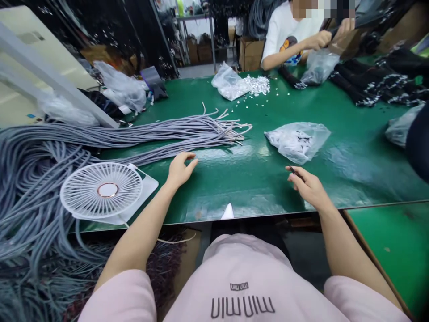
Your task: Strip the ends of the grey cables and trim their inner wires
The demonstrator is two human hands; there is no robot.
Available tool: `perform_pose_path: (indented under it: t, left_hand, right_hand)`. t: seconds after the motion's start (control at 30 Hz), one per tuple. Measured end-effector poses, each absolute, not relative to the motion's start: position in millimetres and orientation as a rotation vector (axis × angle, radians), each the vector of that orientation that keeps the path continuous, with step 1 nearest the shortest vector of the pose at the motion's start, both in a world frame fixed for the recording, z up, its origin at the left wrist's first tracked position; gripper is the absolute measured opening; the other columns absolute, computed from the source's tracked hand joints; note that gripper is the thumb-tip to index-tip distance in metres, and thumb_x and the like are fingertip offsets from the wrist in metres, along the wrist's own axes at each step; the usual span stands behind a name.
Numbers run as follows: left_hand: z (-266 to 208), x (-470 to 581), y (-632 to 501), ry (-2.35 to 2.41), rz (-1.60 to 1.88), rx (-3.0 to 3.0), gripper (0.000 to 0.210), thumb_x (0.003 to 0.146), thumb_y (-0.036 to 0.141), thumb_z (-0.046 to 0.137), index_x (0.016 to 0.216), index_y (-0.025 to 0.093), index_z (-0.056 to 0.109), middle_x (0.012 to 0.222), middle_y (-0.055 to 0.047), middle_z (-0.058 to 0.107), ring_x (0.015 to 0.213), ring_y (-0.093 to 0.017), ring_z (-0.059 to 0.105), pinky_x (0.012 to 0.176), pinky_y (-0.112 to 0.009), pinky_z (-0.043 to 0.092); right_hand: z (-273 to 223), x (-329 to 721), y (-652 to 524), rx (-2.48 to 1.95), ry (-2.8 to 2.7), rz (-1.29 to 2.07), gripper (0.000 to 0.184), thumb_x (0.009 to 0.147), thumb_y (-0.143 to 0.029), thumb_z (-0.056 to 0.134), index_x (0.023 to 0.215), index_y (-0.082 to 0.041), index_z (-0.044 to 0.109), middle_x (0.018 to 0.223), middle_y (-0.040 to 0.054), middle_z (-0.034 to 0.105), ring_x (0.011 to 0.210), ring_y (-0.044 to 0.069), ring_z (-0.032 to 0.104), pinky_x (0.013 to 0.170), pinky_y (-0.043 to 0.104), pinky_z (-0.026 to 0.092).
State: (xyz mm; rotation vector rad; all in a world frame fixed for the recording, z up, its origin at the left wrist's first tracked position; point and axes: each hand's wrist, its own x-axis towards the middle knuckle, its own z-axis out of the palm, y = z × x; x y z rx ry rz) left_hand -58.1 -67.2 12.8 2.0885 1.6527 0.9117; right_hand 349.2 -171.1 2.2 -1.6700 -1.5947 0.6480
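Note:
My left hand (181, 170) is over the green table just below the cable ends, its thumb and fingers apart, with nothing seen between them. Between the thumb and index finger of my right hand (308, 185) is a small thin black piece (294, 171), too small to name more exactly. Above that hand lies a clear plastic bag (298, 141) of small white pieces, with some black ones on top. A long bundle of grey cables (174, 134) runs in from the left, its trimmed pale ends fanned out near my left hand.
A white fan (103, 190) stands left of my left forearm. Farther back, small silvery pieces (258, 85) spill from a plastic bag (228, 80). Across the table a person (291, 36) handles something dark beside black cable bundles (372, 80). The table edge (254, 218) runs before me.

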Motion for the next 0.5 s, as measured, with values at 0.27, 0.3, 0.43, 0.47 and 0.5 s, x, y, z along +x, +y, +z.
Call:
perform_pose_path:
  t: [0.27, 0.3, 0.43, 0.47, 0.5]
  left_hand:
    - [12, 38, -217, 0.816, 1.112, 0.76, 0.057, 0.081, 0.054, 0.059, 0.13, 0.027, 0.051, 0.139, -0.009, 0.048, 0.118, -0.027, 0.054, 0.093, -0.04, 0.048]
    - [11, 46, -224, 0.799, 1.15, 0.596, 0.052, 0.086, 0.054, 0.05, 0.131, 0.028, 0.05, 0.138, -0.008, 0.049, 0.117, -0.025, 0.055, 0.093, -0.04, 0.048]
    - [8, 27, -236, 0.879, 1.309, 0.236, 0.041, 0.099, 0.035, 0.025, 0.121, 0.024, 0.058, 0.118, -0.007, 0.065, 0.097, -0.019, 0.066, 0.076, -0.032, 0.055]
    - [7, 13, -239, 0.898, 1.319, 0.21, 0.042, 0.099, 0.034, 0.024, 0.118, 0.022, 0.06, 0.109, -0.007, 0.069, 0.094, -0.02, 0.067, 0.07, -0.031, 0.056]
    - [7, -2, -244, 0.915, 1.329, 0.196, 0.043, 0.099, 0.032, 0.023, 0.116, 0.02, 0.061, 0.097, -0.007, 0.071, 0.088, -0.02, 0.069, 0.066, -0.031, 0.056]
  right_hand:
    - [18, 194, -207, -1.165, -2.173, 0.489, 0.036, 0.092, -0.024, 0.037, 0.118, -0.01, 0.057, 0.104, 0.0162, 0.063, 0.096, 0.024, 0.059, 0.08, 0.039, 0.052]
    - [18, 175, -208, -1.091, -2.245, 0.483, 0.035, 0.093, -0.024, 0.037, 0.118, -0.009, 0.057, 0.109, 0.0177, 0.062, 0.1, 0.025, 0.058, 0.083, 0.04, 0.052]
    - [12, 178, -159, -0.743, -2.373, 0.536, 0.035, 0.093, -0.035, 0.045, 0.118, -0.015, 0.058, 0.125, 0.0133, 0.058, 0.118, 0.021, 0.051, 0.101, 0.038, 0.043]
    - [9, 195, -136, -0.866, -2.326, 0.48, 0.037, 0.093, -0.035, 0.044, 0.12, -0.014, 0.058, 0.13, 0.0146, 0.054, 0.125, 0.022, 0.046, 0.106, 0.04, 0.038]
    - [5, 213, -112, -1.042, -2.296, 0.421, 0.039, 0.093, -0.034, 0.045, 0.121, -0.011, 0.057, 0.134, 0.0173, 0.051, 0.13, 0.024, 0.042, 0.11, 0.044, 0.033]
